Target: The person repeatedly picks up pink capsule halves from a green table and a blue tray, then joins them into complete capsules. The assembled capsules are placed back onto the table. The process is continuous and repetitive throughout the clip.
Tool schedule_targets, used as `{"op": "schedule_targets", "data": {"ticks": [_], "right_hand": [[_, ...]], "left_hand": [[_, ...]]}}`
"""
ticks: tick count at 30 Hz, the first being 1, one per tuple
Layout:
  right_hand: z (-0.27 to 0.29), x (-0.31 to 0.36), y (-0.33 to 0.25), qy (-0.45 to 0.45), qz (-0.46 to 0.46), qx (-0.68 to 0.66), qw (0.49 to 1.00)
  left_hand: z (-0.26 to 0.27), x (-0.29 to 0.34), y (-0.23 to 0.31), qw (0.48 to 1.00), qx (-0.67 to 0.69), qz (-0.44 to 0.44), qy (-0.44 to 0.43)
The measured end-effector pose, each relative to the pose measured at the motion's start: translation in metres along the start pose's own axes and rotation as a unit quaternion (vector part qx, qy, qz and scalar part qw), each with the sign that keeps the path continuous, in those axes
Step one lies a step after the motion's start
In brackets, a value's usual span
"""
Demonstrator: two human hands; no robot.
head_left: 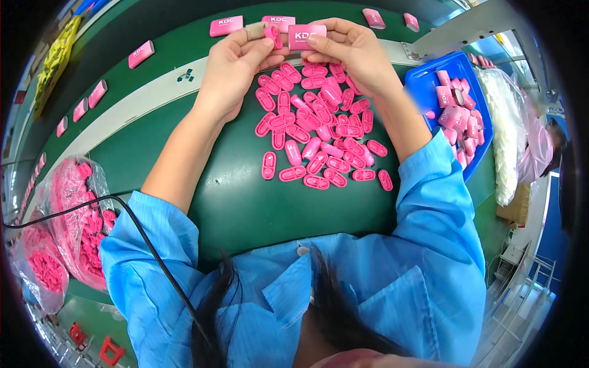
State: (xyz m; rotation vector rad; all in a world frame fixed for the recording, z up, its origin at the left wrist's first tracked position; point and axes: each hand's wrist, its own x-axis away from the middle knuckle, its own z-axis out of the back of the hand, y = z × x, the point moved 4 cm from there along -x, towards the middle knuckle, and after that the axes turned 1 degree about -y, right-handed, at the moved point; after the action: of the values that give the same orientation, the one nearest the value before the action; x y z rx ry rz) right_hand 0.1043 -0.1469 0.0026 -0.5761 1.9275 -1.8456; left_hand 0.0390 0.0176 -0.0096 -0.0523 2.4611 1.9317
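Observation:
Both my hands are raised over the far side of the green worktable. Between its thumb and fingers, my left hand (244,54) pinches a pink oval end cap (273,37), with a tan wrap on one finger. Close beside it, my right hand (350,50) grips a flat pink case (300,37) with white print, thumb across its front. A small gap lies between cap and case. Below my hands, many loose pink oval caps (316,163) are spread in a pile on the table, some showing their hollow side, some their smooth side.
A conveyor belt (172,40) curves past beyond a pale rail (144,98), carrying spaced pink cases (141,54). At right stands a blue bin (423,76) of pink cases. Clear bags (80,208) of pink parts lie at left, and a black cable (144,227) crosses my left sleeve.

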Motion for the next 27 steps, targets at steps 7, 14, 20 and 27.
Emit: {"op": "schedule_targets", "data": {"ticks": [7, 14, 20, 27], "right_hand": [[-0.008, 0.004, 0.007, -0.013, 0.016, 0.017, 1.0], [-0.011, 0.01, 0.0, 0.009, 0.072, 0.036, 0.997], [-0.015, 0.016, -0.005, 0.024, 0.11, 0.053, 0.992], [-0.034, 0.032, -0.021, 0.098, 0.214, 0.157, 0.959]], "left_hand": [[-0.008, 0.006, 0.003, 0.996, -0.069, -0.058, 0.017], [-0.009, 0.011, 0.007, 0.978, -0.175, -0.103, 0.04], [-0.011, 0.018, 0.015, 0.933, -0.302, -0.17, 0.094], [-0.04, 0.038, 0.02, 0.873, -0.392, -0.269, 0.105]]}}
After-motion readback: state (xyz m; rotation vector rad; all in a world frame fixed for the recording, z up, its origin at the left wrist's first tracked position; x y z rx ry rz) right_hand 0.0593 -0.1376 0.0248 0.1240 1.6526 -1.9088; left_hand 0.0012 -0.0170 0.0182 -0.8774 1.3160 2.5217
